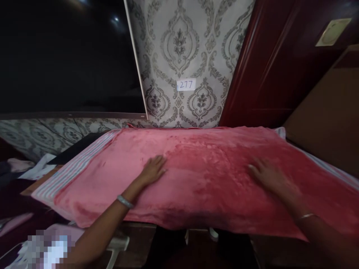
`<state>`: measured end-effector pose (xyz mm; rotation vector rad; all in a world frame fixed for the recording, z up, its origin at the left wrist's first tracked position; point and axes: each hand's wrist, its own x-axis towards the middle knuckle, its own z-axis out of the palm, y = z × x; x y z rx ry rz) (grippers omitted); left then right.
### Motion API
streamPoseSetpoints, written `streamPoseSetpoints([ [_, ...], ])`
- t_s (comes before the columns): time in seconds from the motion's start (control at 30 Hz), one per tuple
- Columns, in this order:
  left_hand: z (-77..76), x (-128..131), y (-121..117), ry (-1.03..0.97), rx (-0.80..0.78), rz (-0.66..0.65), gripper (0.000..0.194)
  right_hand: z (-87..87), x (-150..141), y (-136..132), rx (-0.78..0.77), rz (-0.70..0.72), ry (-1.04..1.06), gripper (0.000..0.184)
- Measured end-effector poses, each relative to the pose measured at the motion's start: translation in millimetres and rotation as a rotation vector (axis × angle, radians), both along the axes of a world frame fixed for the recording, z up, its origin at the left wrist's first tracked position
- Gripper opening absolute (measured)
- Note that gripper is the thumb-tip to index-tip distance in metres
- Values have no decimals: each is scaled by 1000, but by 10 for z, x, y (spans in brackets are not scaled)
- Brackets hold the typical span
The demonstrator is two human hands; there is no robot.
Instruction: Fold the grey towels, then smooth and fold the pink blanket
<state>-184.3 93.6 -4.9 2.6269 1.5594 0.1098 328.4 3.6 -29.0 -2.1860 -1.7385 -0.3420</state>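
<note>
A plush pinkish-red blanket (185, 179) is spread over a table in front of me, with its front edge hanging over. Beneath it, a striped cloth (81, 164) shows along the left side and again at the right edge. My left hand (153, 170) lies flat on the blanket left of the middle, fingers stretched out, a band round its wrist. On the right half rests my right hand (266, 173), slightly blurred, its fingers also extended and a thin bangle on the wrist. Neither hand grips anything.
A large dark television screen (67, 56) stands at the back left. Patterned wallpaper bears a paper label (186, 84) reading 277. At right are a dark red door panel (260, 63) and a brown cardboard box (328, 116). Clothes and papers (39, 168) lie at far left.
</note>
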Motion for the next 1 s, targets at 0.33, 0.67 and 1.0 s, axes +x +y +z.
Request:
streamPoseSetpoints([
  [0.33,-139,1029,-217,-49,12,-205,62,-29,-1979,259,-302,480,67,59],
  [0.67,-22,-618,105,116,94,385,61,-38,-1954,234,-327,477,83,60],
  [1.0,37,-1203,-16,0,148,790,70,-33,-1969,218,-333,477,98,61],
])
